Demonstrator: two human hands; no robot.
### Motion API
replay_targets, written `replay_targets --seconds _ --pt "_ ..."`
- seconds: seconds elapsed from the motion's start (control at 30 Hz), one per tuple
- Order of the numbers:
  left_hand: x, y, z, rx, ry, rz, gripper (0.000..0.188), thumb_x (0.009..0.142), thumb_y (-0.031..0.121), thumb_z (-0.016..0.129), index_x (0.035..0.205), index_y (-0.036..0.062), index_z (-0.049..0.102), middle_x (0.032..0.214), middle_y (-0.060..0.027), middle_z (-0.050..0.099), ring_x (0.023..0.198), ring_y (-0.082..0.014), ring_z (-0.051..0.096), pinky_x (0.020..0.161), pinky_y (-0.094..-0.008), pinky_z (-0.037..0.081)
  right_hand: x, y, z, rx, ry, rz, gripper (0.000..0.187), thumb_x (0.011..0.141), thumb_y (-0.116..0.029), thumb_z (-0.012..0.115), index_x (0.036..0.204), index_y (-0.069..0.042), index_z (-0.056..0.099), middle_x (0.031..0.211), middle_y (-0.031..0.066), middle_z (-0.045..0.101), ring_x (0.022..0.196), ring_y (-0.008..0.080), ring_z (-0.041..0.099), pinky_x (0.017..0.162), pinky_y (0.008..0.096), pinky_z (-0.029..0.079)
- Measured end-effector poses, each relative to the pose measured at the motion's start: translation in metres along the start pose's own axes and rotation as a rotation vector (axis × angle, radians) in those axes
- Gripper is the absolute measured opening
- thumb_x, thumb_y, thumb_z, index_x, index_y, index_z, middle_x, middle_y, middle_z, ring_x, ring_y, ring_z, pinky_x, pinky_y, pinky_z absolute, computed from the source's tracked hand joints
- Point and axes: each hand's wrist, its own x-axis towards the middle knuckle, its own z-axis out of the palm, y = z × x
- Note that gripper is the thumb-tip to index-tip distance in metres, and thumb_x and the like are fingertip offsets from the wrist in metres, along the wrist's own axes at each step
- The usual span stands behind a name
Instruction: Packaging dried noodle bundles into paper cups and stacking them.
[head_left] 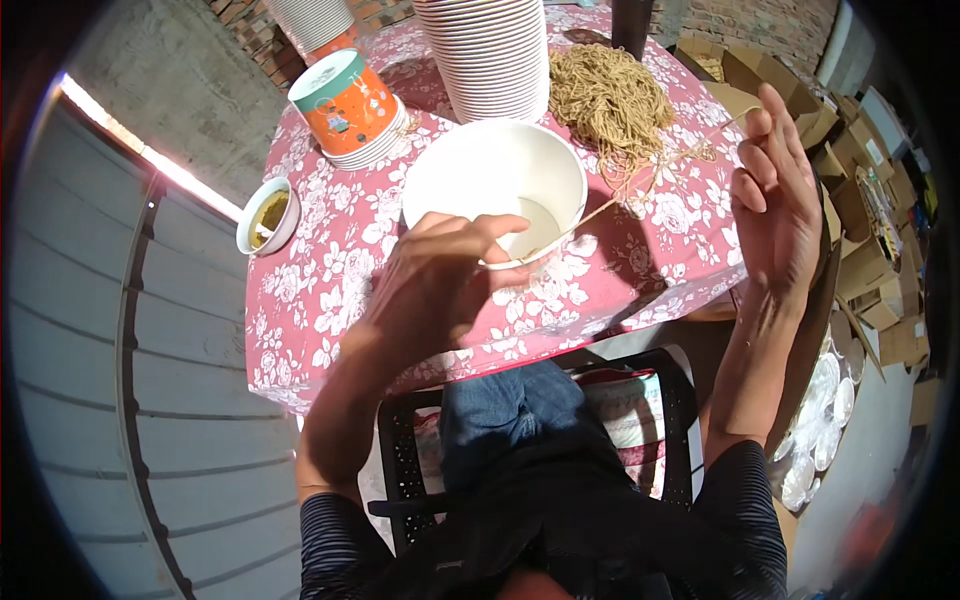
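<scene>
Tan twine slants nearly straight from beside the left hand up toward the right hand; the left fingers stand parted across the near rim of a white tub, one over its mouth and another outside, though I cannot tell whether they grip wall or twine; the right fingers are curled and close together where the line reaches them, their hold on it unclear; the tub sits open at the table's near side; to do this well, I would steady the rim lightly so it does not buckle, and draw the strand evenly, clear of the loose twine heap, which could snag; beyond stand stacked tubs and, to their left, an orange printed tub with pictures and a green band; I can make out no brand, label or legible writing.
</scene>
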Motion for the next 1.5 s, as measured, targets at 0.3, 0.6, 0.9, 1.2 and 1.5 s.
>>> replay_targets --seconds 0.3,0.6,0.9,1.2,1.5 --pt "-0.011 -0.063 -0.068 0.279 -0.073 0.004 0.02 0.076 -0.007 0.069 0.086 0.01 0.067 0.132 -0.0072 0.067 0.135 -0.0338 0.056 0.116 -0.0514 0.04 -0.01 0.0 -0.038 -0.509 0.095 0.008 0.035 0.102 -0.008 0.064 0.132 0.008 0.057 0.102 0.0143 0.07 0.073 0.0134 0.068 0.063 0.0237 0.056" --pt "-0.004 -0.06 -0.065 0.437 0.125 -0.012 0.027 0.086 -0.006 0.067 0.111 0.0034 0.069 0.137 -0.0196 0.062 0.122 -0.039 0.063 0.101 -0.0429 0.052 -0.026 0.022 -0.017 0.198 -0.056 0.328 0.038 0.104 -0.004 0.055 0.14 0.006 0.052 0.107 0.0132 0.067 0.077 0.012 0.069 0.063 0.0251 0.064" --pt "0.002 -0.056 -0.045 0.126 0.343 -0.253 0.022 0.102 0.002 0.054 0.12 -0.0044 0.064 0.115 -0.019 0.072 0.106 -0.0299 0.07 0.094 -0.0391 0.056 -0.04 0.061 0.051 -0.116 -0.32 0.47 0.024 0.103 -0.012 0.062 0.119 0.005 0.066 0.095 0.0154 0.074 0.068 0.0175 0.073 0.059 0.027 0.062" --pt "-0.007 -0.065 -0.051 -0.556 0.635 -0.435 0.037 0.108 0.019 0.052 0.135 -0.007 0.049 0.128 -0.0223 0.064 0.113 -0.0235 0.067 0.097 -0.0344 0.054 -0.073 0.081 0.121 -0.799 -0.719 -0.211 0.017 0.084 0.005 0.078 0.1 0.003 0.075 0.093 0.0133 0.072 0.075 0.0223 0.073 0.064 0.0321 0.058" --pt "-0.111 -0.045 -0.045 -0.332 0.067 -0.77 0.023 0.102 0.021 0.065 0.114 0.0021 0.069 0.087 -0.0073 0.073 0.077 -0.014 0.069 0.067 -0.0298 0.052 -0.079 0.105 0.123 -1.023 -0.657 -0.299 0.029 0.083 0.004 0.078 0.111 0.001 0.07 0.106 0.0159 0.07 0.077 0.0284 0.074 0.059 0.0356 0.057"
